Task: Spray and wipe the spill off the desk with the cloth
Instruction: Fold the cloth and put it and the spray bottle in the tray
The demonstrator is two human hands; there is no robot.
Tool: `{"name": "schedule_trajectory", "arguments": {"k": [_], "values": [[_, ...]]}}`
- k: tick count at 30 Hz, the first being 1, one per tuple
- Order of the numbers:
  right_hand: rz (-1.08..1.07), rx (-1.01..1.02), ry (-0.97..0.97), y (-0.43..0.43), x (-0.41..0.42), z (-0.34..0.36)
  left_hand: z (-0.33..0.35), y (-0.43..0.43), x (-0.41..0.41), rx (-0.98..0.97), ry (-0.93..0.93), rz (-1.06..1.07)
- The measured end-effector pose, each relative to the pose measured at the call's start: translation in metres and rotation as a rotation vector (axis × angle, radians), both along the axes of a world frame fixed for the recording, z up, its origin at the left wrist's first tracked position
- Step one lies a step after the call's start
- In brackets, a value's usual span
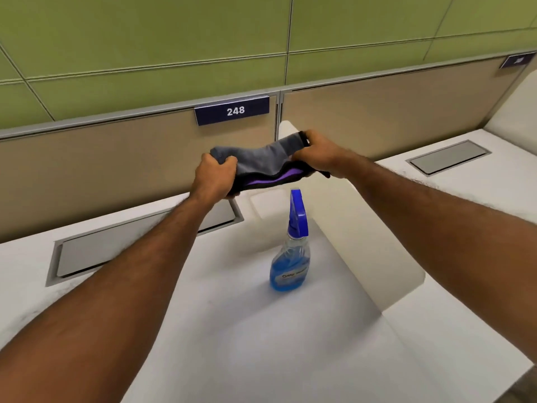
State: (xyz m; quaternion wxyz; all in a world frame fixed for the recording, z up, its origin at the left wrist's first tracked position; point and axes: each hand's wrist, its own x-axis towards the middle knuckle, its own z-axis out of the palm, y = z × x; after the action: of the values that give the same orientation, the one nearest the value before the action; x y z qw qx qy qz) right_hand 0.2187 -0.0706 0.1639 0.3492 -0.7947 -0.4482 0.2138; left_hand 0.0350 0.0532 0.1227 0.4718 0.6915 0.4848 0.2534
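Above the desk's far edge, we hold things as follows.

Left hand (215,177): we clench it in a fist around the left end of the cloth, knuckles toward us.

Right hand (315,152): we close it on the cloth's right end, fingers curled over the top, a little higher and farther than the left.

Cloth (261,161): grey on its upper face, with a purple band and dark edge showing along the lower fold; it hangs stretched between our two hands, lifted clear of the desk, in front of the beige partition.

Spray bottle (290,257): clear, holding blue liquid, blue trigger head on top; it stands upright on the desk, nearer to us than the cloth and close to the white divider on the right side.

Desk (232,330): white; we cannot make out a spill on it.

Cable hatch (116,245): a grey metal flap set into the desk along its far edge, partly under our left forearm.

Divider (363,242): a white panel standing along the desk's right edge.

Partition (116,158): beige, behind the far edge, carrying a dark number plate (232,111) that reads 248.

Wall (174,39): green panels above the partition.
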Motion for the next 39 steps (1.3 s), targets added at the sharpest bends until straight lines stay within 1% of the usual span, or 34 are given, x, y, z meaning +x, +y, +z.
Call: {"name": "schedule_trajectory", "arguments": {"k": [2,4,6,9,11,19,23,26,28,30,35,39], "values": [[-0.061,-0.076,-0.073,0.005,0.013,-0.025,-0.013,-0.001,0.012,-0.115,0.037,-0.056],[-0.112,-0.172,-0.177,0.010,0.020,-0.048,-0.027,-0.003,0.020,-0.137,0.066,-0.092],[-0.118,-0.261,-0.255,0.014,0.024,-0.066,-0.042,-0.005,0.026,-0.142,0.088,-0.118],[-0.130,-0.291,-0.304,0.018,0.027,-0.088,-0.064,-0.008,0.034,-0.227,0.079,-0.147],[-0.117,-0.308,-0.328,0.023,0.029,-0.100,-0.076,-0.009,0.040,-0.249,0.100,-0.167],[-0.053,-0.416,-0.413,0.027,0.031,-0.128,-0.103,-0.008,0.048,-0.228,0.189,-0.183],[0.022,-0.471,-0.507,0.025,0.027,-0.133,-0.113,-0.009,0.046,-0.094,0.261,-0.159],[0.089,-0.495,-0.584,0.024,0.020,-0.137,-0.120,-0.014,0.050,-0.078,0.232,-0.156],[0.141,-0.507,-0.634,0.024,0.016,-0.138,-0.123,-0.017,0.054,-0.050,0.245,-0.161],[0.193,-0.523,-0.632,0.026,0.012,-0.140,-0.126,-0.018,0.057,-0.003,0.272,-0.154],[0.284,-0.592,-0.541,0.033,0.009,-0.141,-0.138,-0.024,0.066,0.107,0.371,-0.127],[0.328,-0.659,-0.384,0.034,0.008,-0.134,-0.141,-0.027,0.072,0.108,0.419,-0.115]]}}
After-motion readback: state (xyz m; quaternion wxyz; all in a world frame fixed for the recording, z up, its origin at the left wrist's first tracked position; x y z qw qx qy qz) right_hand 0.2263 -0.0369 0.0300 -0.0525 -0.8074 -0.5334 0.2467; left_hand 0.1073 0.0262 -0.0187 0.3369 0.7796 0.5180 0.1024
